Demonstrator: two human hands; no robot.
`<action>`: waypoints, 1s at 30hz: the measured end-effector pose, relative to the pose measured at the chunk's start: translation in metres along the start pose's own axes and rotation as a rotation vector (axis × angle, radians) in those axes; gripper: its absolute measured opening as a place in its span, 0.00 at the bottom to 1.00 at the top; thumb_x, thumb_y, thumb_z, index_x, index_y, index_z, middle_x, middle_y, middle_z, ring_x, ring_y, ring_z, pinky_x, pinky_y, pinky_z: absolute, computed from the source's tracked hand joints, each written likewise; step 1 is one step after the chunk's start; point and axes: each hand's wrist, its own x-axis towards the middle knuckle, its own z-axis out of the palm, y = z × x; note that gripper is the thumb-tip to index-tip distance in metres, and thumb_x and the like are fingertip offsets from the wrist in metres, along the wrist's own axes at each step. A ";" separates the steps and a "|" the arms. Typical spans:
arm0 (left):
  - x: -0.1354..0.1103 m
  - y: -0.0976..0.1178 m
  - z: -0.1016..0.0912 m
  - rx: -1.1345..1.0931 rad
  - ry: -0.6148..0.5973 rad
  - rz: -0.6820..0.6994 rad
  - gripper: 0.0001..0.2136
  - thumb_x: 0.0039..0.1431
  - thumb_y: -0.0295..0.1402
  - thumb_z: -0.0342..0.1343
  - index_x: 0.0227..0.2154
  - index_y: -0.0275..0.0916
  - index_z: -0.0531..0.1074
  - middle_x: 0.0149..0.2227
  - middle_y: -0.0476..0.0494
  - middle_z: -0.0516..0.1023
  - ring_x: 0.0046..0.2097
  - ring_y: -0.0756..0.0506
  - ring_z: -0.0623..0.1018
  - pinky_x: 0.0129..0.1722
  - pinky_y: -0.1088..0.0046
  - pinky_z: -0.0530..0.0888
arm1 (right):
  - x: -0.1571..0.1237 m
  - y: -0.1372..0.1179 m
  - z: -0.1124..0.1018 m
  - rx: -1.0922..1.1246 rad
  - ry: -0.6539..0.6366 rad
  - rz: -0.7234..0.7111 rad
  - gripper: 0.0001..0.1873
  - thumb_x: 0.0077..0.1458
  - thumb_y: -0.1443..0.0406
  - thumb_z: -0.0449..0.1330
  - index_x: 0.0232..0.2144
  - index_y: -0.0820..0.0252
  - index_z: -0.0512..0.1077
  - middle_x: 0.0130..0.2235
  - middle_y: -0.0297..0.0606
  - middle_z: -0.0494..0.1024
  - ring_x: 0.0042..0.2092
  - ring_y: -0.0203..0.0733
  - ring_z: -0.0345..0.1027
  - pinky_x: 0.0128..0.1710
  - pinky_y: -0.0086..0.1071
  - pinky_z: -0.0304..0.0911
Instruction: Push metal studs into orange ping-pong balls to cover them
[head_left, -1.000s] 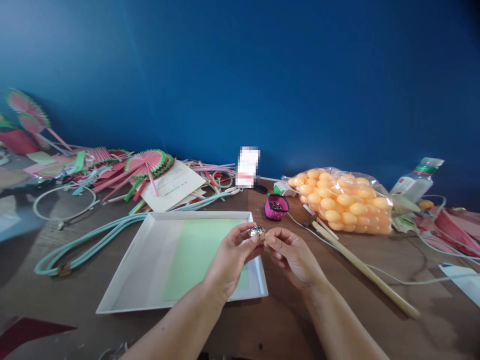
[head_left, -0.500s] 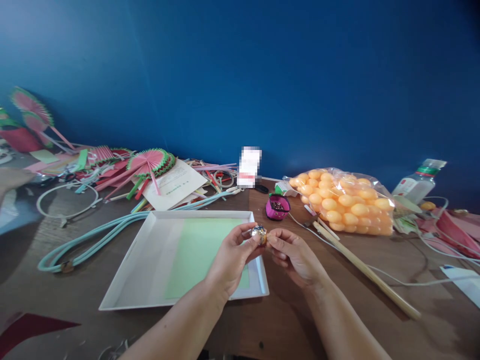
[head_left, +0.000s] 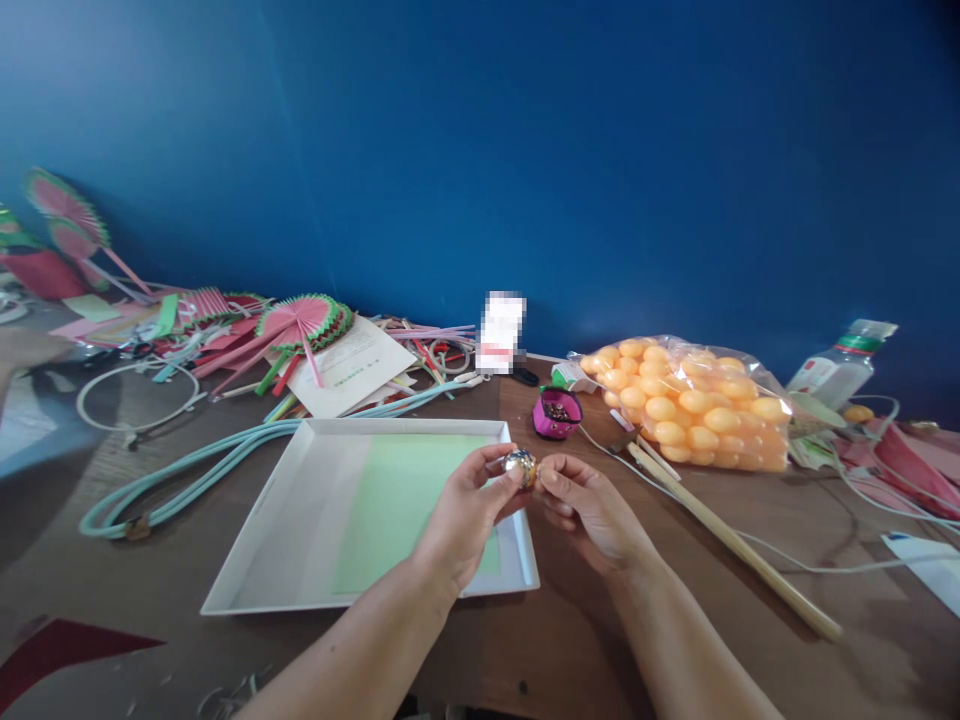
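Between the fingertips of my left hand is a small shiny ball, silver with dark and gold patches. My right hand is closed in a pinch at the ball's right side; whatever its fingertips grip is too small to make out. Both hands are above the right edge of a white tray, in which a light green sheet lies. Just beyond the hands stands a small magenta container with tiny dark bits inside.
A clear bag of orange balls lies at the back right, with a wooden-handled hammer before it. A tilted bottle is farther right. Paper fans and looped pale-blue cords lie left. Another person's hand shows at the left edge.
The two hands keep almost the same hold on the ball. The whole view has shifted very slightly.
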 end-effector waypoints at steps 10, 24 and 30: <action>0.000 0.000 0.001 0.004 0.006 0.017 0.18 0.45 0.33 0.66 0.41 0.37 0.71 0.40 0.43 0.75 0.41 0.48 0.75 0.46 0.66 0.72 | 0.000 0.000 0.001 -0.026 0.006 -0.013 0.15 0.42 0.58 0.70 0.24 0.61 0.70 0.22 0.29 0.64 0.21 0.27 0.44 0.18 0.24 0.38; 0.000 0.000 0.001 0.007 0.017 0.023 0.17 0.46 0.31 0.65 0.40 0.37 0.71 0.39 0.43 0.75 0.39 0.49 0.75 0.46 0.66 0.73 | -0.001 0.000 0.002 -0.059 0.014 -0.009 0.15 0.43 0.57 0.69 0.24 0.61 0.70 0.20 0.28 0.61 0.21 0.27 0.43 0.17 0.24 0.37; 0.001 -0.001 0.000 0.017 0.013 0.021 0.16 0.47 0.31 0.65 0.40 0.36 0.71 0.39 0.42 0.74 0.40 0.49 0.75 0.46 0.66 0.73 | -0.001 0.000 0.001 -0.056 0.010 0.001 0.14 0.44 0.58 0.69 0.24 0.61 0.70 0.19 0.26 0.59 0.20 0.27 0.42 0.17 0.23 0.39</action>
